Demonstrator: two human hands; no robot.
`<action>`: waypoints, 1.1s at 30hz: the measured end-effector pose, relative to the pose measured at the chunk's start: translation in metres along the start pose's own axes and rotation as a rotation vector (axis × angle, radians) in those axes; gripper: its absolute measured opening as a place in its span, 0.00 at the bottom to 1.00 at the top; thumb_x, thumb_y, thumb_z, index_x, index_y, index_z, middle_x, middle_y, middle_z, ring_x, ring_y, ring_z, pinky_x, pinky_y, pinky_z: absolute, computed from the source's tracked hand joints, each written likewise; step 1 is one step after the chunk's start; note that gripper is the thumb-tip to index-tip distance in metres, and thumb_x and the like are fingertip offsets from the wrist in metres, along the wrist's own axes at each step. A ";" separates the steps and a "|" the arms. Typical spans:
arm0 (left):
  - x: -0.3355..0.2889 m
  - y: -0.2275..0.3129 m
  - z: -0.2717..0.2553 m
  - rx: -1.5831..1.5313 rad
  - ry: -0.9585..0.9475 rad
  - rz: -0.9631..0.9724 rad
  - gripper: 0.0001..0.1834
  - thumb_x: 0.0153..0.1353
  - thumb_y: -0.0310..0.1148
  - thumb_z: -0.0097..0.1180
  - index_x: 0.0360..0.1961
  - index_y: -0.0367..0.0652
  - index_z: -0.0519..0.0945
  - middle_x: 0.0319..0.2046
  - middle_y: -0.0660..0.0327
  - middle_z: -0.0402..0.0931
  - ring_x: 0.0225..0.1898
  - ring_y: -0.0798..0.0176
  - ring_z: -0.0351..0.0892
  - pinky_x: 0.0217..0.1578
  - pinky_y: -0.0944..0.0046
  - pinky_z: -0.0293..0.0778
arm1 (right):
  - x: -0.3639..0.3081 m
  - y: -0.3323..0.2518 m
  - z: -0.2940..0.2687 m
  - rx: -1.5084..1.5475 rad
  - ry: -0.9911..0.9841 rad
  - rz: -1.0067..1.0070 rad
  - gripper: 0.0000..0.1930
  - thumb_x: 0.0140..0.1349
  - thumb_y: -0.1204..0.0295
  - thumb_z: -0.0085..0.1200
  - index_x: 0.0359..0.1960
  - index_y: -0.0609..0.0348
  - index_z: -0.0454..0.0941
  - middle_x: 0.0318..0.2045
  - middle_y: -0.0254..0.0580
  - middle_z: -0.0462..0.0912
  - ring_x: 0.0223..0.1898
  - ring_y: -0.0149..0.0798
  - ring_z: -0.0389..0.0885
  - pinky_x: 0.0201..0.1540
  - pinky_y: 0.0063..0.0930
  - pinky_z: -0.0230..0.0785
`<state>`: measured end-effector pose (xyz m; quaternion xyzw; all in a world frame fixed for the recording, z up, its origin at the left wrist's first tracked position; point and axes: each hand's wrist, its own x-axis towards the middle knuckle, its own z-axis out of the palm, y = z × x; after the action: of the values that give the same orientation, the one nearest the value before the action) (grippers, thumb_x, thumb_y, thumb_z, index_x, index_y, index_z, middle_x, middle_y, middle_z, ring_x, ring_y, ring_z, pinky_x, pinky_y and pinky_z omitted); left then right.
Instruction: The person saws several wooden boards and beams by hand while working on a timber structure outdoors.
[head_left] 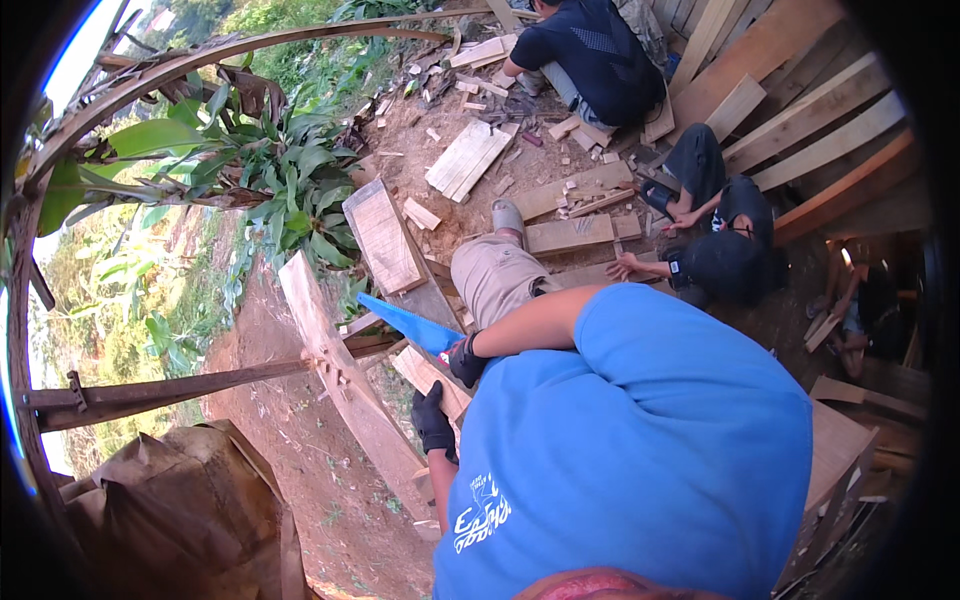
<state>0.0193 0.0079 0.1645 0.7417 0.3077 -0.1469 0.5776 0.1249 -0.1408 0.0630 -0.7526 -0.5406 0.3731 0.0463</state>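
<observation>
My right hand (pixel 465 360), in a black glove, is closed round the handle of a handsaw. The blue blade of the handsaw (pixel 405 322) points away to the upper left, its tip near a thick wooden block (pixel 385 240). My left hand (pixel 433 419), also gloved in black, grips the edge of a short wooden board (pixel 425 372) just below the saw handle. Some of its fingers are hidden. The saw's teeth are too small to tell whether they touch wood.
A long rough plank (pixel 350 385) runs beside the board. One person in a black shirt (pixel 595 60) crouches ahead; another in a dark cap (pixel 725 260) sits at right, and a third (pixel 860 310) is farther right. Planks and offcuts (pixel 470 158) litter the ground. A brown tarp (pixel 180 510) hangs lower left.
</observation>
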 end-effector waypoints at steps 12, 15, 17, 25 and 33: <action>-0.001 -0.012 0.002 0.117 0.003 -0.015 0.26 0.69 0.41 0.67 0.60 0.31 0.83 0.53 0.53 0.87 0.51 0.56 0.87 0.56 0.56 0.80 | 0.037 -0.004 0.054 0.407 0.293 0.106 0.27 0.71 0.46 0.56 0.61 0.51 0.88 0.57 0.50 0.90 0.59 0.52 0.88 0.62 0.50 0.78; 0.007 -0.042 -0.006 0.029 0.004 -0.026 0.27 0.69 0.42 0.67 0.60 0.31 0.84 0.54 0.52 0.88 0.51 0.56 0.87 0.57 0.56 0.79 | 0.034 -0.006 0.049 0.319 0.205 0.045 0.28 0.72 0.45 0.55 0.61 0.50 0.88 0.57 0.49 0.90 0.58 0.51 0.89 0.62 0.49 0.79; -0.001 -0.039 0.003 0.001 0.015 -0.096 0.28 0.69 0.41 0.66 0.62 0.31 0.83 0.55 0.52 0.87 0.52 0.56 0.87 0.58 0.56 0.79 | 0.031 0.001 0.055 0.232 0.118 0.019 0.28 0.72 0.44 0.54 0.61 0.49 0.88 0.56 0.48 0.90 0.57 0.51 0.89 0.61 0.49 0.79; -0.015 -0.069 0.009 -0.482 0.080 -0.172 0.24 0.70 0.35 0.67 0.63 0.33 0.82 0.55 0.55 0.87 0.54 0.55 0.86 0.59 0.55 0.78 | -0.006 0.006 0.013 0.159 -0.171 -0.053 0.28 0.74 0.41 0.52 0.61 0.45 0.89 0.55 0.45 0.92 0.55 0.49 0.90 0.60 0.48 0.80; -0.014 -0.084 0.014 -1.011 -0.030 -0.121 0.24 0.78 0.38 0.60 0.68 0.36 0.77 0.61 0.55 0.82 0.62 0.53 0.82 0.65 0.49 0.77 | -0.091 -0.003 -0.029 1.783 -0.108 0.076 0.29 0.73 0.45 0.65 0.61 0.58 0.87 0.39 0.43 0.91 0.39 0.40 0.92 0.44 0.41 0.86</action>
<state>-0.0422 0.0027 0.1038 0.3479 0.3744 -0.0235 0.8592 0.1278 -0.2064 0.1319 -0.4359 -0.0258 0.6908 0.5763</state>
